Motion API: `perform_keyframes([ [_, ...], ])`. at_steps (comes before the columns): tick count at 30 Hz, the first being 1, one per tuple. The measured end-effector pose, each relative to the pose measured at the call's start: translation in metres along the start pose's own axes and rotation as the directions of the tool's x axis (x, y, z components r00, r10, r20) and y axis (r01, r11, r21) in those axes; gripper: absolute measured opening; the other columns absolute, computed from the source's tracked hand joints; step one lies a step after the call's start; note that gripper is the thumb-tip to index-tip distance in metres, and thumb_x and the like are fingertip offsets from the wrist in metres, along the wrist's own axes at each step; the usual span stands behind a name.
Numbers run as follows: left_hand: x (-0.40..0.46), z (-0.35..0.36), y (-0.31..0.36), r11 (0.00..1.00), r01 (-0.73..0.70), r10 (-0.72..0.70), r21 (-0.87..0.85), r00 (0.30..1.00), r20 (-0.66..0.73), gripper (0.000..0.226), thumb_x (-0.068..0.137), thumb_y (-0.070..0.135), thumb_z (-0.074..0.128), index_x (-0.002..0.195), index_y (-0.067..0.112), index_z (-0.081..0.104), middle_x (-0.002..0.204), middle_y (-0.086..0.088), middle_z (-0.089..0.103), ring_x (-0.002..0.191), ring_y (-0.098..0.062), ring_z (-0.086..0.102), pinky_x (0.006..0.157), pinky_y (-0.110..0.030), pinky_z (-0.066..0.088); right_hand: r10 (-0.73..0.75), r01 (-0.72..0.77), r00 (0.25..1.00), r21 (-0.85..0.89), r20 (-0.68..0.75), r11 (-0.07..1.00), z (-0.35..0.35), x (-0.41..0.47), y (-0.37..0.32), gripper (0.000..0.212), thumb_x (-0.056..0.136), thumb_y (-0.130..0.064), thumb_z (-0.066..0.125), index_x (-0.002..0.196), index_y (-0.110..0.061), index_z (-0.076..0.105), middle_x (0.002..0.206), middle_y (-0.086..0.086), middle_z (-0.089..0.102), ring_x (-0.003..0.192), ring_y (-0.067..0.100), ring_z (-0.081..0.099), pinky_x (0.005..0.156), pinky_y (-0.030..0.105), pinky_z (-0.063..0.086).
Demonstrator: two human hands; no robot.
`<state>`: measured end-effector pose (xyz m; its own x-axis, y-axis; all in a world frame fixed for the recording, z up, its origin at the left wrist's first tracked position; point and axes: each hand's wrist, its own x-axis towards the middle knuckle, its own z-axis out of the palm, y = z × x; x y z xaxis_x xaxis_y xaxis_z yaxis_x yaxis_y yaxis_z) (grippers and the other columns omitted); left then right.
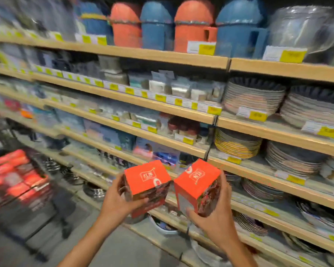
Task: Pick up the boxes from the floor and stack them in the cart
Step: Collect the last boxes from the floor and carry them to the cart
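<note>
Boxes are off the floor, one per hand, carried at chest height in front of the shelving. Left hand [116, 201] wraps the left orange box [147, 186], fingers curled round its lower side, thumb across the front face. Right hand [214, 214] cups the right orange box [198, 186] from below and behind. The two boxes tilt toward each other, top corners nearly touching; looks like both are held low on the body so the tops stay free for stacking.

Cart [17, 189] sits well to the left, blurred, already holding a pile of the same orange packs [12, 170], so the carry likely swings that way.

Writing: white logo with Chinese characters on each orange top, too soft to read. Yellow price tags [292, 55] line the shelf edges [123, 97], print unreadable. Stacked plates [253, 97] right, orange and blue bins [193, 26] on top.
</note>
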<state>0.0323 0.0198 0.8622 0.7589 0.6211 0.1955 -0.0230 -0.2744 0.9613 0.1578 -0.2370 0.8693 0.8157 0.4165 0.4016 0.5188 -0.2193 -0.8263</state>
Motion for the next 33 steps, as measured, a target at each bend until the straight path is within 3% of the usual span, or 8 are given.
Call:
perform_keyframes([
  [5,-0.008,-0.088,-0.022,0.999,0.021,-0.014,0.042,0.986,-0.164,0.099,0.042,0.044,0.096,0.13,0.03,0.053,0.12,0.013,0.068,0.114,-0.005,0.062,0.095,-0.028,0.048,-0.071,0.068,0.985,0.025,0.157,0.997,0.085,0.026,-0.014,0.133,0.065,-0.036,0.095,0.148,-0.064,-0.006,0.146,-0.036,0.008,0.14,0.001,0.024,0.11,0.038,0.033],
  [8,-0.014,-0.129,-0.028,0.998,0.043,-0.027,0.05,0.961,-0.276,0.102,0.037,0.056,0.096,0.127,0.036,0.053,0.118,0.016,0.068,0.112,-0.003,0.063,0.095,-0.027,0.049,-0.128,0.11,0.961,0.088,0.245,0.99,0.13,0.041,-0.025,0.132,0.065,-0.034,0.095,0.149,-0.064,-0.002,0.146,-0.027,0.015,0.135,0.004,0.03,0.104,0.038,0.036],
  [11,-0.017,-0.156,-0.033,0.995,0.063,-0.029,0.076,0.923,-0.383,0.098,0.042,0.044,0.099,0.128,0.036,0.052,0.121,0.01,0.068,0.113,-0.007,0.064,0.096,-0.031,0.05,-0.179,0.144,0.933,0.133,0.313,0.981,0.168,0.06,-0.033,0.132,0.063,-0.034,0.095,0.149,-0.063,0.0,0.15,-0.022,0.017,0.137,0.006,0.03,0.106,0.04,0.036],
  [14,-0.018,-0.175,-0.039,0.992,0.073,-0.014,0.106,0.881,-0.473,0.097,0.044,0.035,0.1,0.129,0.032,0.053,0.12,0.012,0.068,0.112,-0.003,0.063,0.096,-0.021,0.048,-0.223,0.161,0.899,0.188,0.378,0.969,0.204,0.085,-0.036,0.133,0.059,-0.036,0.097,0.151,-0.06,0.003,0.154,-0.025,0.016,0.145,0.013,0.029,0.114,0.048,0.036],
  [19,-0.01,-0.202,-0.041,0.987,0.13,-0.04,0.096,0.772,-0.634,0.101,0.039,0.037,0.098,0.13,0.031,0.054,0.121,0.012,0.068,0.115,-0.005,0.062,0.101,-0.03,0.047,-0.312,0.177,0.823,0.307,0.475,0.935,0.269,0.133,-0.045,0.135,0.054,-0.038,0.099,0.152,-0.056,0.009,0.155,-0.021,0.02,0.146,0.017,0.032,0.115,0.054,0.036],
  [23,0.0,-0.22,-0.041,0.983,0.167,-0.048,0.078,0.641,-0.766,0.104,0.038,0.044,0.097,0.131,0.034,0.052,0.119,0.02,0.067,0.113,0.002,0.06,0.095,-0.021,0.045,-0.413,0.202,0.734,0.407,0.539,0.891,0.322,0.172,-0.061,0.134,0.054,-0.042,0.098,0.153,-0.052,0.009,0.158,-0.014,0.023,0.146,0.018,0.034,0.115,0.051,0.037],
  [30,0.012,-0.231,-0.055,0.972,0.234,-0.089,0.019,0.444,-0.891,0.105,0.04,0.027,0.102,0.132,0.019,0.052,0.115,0.006,0.069,0.1,0.008,0.064,0.081,-0.01,0.05,-0.478,0.136,0.6,0.507,0.642,0.851,0.397,0.209,-0.067,0.129,0.052,-0.043,0.098,0.147,-0.058,0.012,0.155,-0.008,0.03,0.141,0.016,0.041,0.112,0.051,0.042],
  [33,0.012,-0.239,-0.068,0.962,0.274,-0.11,0.003,0.396,-0.912,0.094,0.049,0.007,0.096,0.132,0.017,0.052,0.11,0.011,0.072,0.099,0.01,0.064,0.079,-0.004,0.047,-0.458,0.07,0.569,0.515,0.683,0.854,0.429,0.213,-0.065,0.13,0.047,-0.06,0.094,0.15,-0.052,0.015,0.154,-0.007,0.035,0.14,0.013,0.042,0.112,0.049,0.042],
])
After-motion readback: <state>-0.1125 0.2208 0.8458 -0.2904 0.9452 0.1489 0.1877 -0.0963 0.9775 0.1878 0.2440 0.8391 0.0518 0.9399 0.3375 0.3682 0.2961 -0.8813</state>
